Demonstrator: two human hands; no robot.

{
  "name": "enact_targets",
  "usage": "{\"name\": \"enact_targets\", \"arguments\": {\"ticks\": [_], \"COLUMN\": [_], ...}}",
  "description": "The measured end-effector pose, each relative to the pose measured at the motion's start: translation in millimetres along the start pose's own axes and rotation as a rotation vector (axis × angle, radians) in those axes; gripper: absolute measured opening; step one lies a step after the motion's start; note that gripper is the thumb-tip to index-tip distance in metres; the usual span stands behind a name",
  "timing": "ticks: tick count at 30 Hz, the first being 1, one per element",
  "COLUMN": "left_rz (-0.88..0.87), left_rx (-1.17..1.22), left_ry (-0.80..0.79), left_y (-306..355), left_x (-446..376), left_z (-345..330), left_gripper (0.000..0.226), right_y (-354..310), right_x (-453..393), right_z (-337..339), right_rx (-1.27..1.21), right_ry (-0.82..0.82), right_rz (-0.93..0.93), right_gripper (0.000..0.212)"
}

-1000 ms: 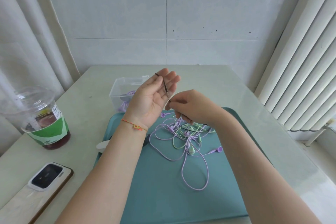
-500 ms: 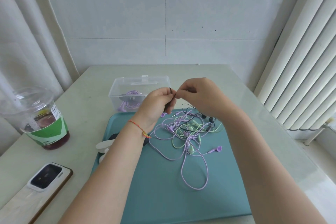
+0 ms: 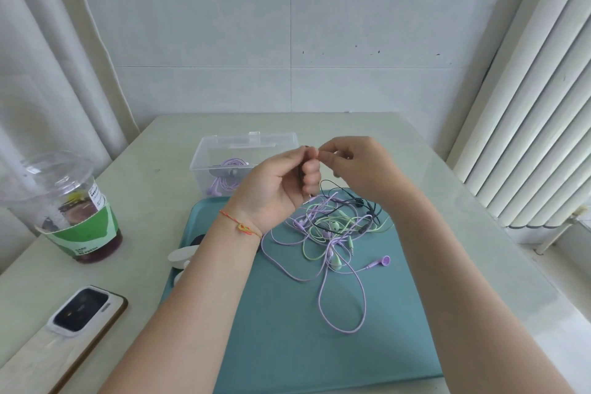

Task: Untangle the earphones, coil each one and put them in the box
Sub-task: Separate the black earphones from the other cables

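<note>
My left hand (image 3: 281, 184) is raised over the far edge of the tray, palm toward me, fingers curled round the black earphone cable (image 3: 348, 201). My right hand (image 3: 361, 169) meets it fingertip to fingertip, thumb and forefinger pinching the same cable at its top end. From the left fist the black cable drops to the tray and runs right, its dark buds lying below my right wrist.

The clear box (image 3: 224, 163) stands open on the table just beyond the tray's far left corner — one coiled purple earphone (image 3: 228, 174) lies inside. The teal tray (image 3: 287, 345) holds the tangle (image 3: 332, 233): purple, green and black cables crossed over one another, a long purple loop trailing toward me, a purple bud at the right.

Left of the tray stand a lidded drink cup (image 3: 73, 211) and a phone (image 3: 80, 310), face down near the table's near edge. The table (image 3: 431, 176) shows bare surface to the right of the tray — a wall behind, blinds at right.
</note>
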State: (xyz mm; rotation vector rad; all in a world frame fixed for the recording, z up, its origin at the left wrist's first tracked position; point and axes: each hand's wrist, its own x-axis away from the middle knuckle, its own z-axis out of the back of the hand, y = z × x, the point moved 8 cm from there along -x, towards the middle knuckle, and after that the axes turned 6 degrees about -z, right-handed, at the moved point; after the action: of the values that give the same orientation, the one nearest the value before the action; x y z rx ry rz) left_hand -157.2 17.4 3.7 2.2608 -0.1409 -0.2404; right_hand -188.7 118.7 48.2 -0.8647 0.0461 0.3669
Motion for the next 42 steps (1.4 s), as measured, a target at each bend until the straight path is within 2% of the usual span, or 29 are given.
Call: {"name": "enact_targets", "arguments": {"ticks": [4,9,12,14,16,19,22,25,28,31,33,36,38,42], "left_rz": [-0.159,-0.297,-0.345,-0.317,-0.228,-0.136,-0.064,0.087,0.143,0.061,-0.03,-0.16,-0.211,-0.313], "left_rx": [0.123,-0.034,-0.306,-0.492,-0.627,-0.705,-0.614,-0.472,-0.313,-0.037,0.096,0.164,0.157,-0.052], "left_ry": [0.046,0.165,0.259,0.264,0.178,0.046,0.007,-0.029,-0.073,-0.07,-0.029,0.049,0.108,0.226], "left_y": [15.7,27.2,27.8,24.2,16.1,8.4,5.3,-4.1,-8.2,-0.8,8.5,19.7,23.3,28.7], "left_x": [0.7,-2.2,-1.2,-1.9,-3.1,-1.5,0.0,1.9,5.2,3.7,2.5,1.9,0.4,-1.5], "left_z": [4.5,26.9,40.9,41.6,32.1,17.4,15.9,14.5,5.5,-2.3,-2.8,4.5,13.6,32.4], "left_gripper": [0.025,0.022,0.019,0.019,0.02,0.025,0.027,0.038,0.033,0.027,0.03,0.028,0.024,0.019], "right_y": [-3.0,-5.6,-9.1,-11.3,-11.5,-11.4,-10.6,-9.8,-8.4,-6.0,-4.2,-4.3,-7.0,-9.3], "right_x": [8.2,17.8,15.4,11.8,9.6,8.9,7.2,5.1,3.3,2.3,4.4,13.0,15.8,16.2], "right_z": [-23.2,-40.5,-29.5,-18.7,-10.0,-3.7,2.4,11.1,13.5,6.6,-6.5,-32.2,-39.9,-38.2], "right_rx": [0.158,0.193,0.189,0.169,0.136,0.106,0.054,-0.073,-0.141,-0.098,-0.003,0.136,0.159,0.165], "right_ry": [-0.207,-0.396,-0.31,-0.211,-0.136,-0.105,-0.051,0.032,0.073,0.046,-0.065,-0.271,-0.321,-0.331], "right_rz": [-0.02,-0.03,-0.009,0.008,0.019,0.031,0.049,0.062,0.07,0.052,0.005,-0.038,-0.025,-0.026], "right_gripper": [0.036,0.018,0.015,0.016,0.019,0.018,0.016,0.014,0.007,0.015,0.024,0.036,0.037,0.015]}}
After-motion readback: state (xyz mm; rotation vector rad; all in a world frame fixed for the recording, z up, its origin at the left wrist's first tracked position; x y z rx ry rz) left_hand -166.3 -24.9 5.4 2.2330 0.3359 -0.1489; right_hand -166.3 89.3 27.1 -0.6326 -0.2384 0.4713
